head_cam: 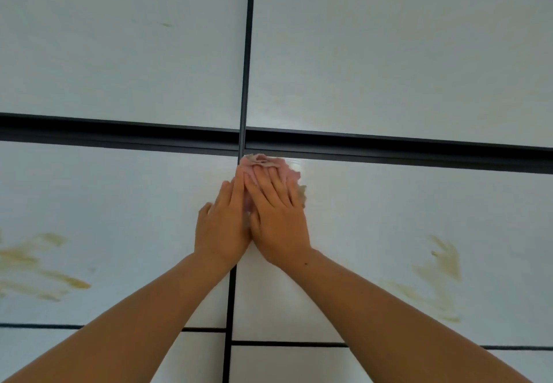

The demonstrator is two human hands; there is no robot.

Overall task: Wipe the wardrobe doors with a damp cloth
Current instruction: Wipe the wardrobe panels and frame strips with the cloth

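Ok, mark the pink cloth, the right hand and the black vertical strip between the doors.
pink cloth (263,161): head view, on its bunched top edge.
right hand (278,221): head view, on the back of the hand.
black vertical strip (246,53): head view, on its upper stretch.

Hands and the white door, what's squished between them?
A pink cloth lies between them: the left hand and right hand press it flat against the wardrobe door, just under the dark bar. The head view shows it.
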